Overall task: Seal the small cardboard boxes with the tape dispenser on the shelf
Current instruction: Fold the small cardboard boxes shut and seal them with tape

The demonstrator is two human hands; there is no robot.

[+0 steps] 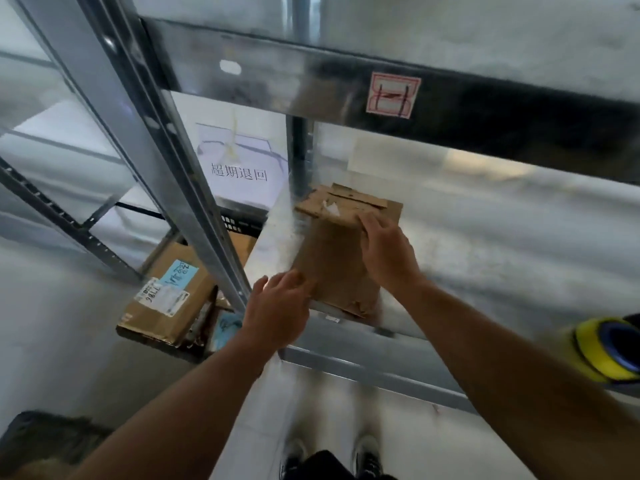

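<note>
Left hand [277, 310] gripped box [332, 265] near corner, right hand [388, 251] clutched its flap end. Imo flatten flaps [346, 202] b4 grabbing tape dispenser [602, 348] right of box.

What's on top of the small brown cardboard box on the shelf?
Both hands: the left hand grips the small brown cardboard box at its near corner, the right hand holds its right edge. A white scrap sits by the ragged flaps. The contents are hidden.

The head camera looks steeply down, close above the shelf [485, 237].
</note>
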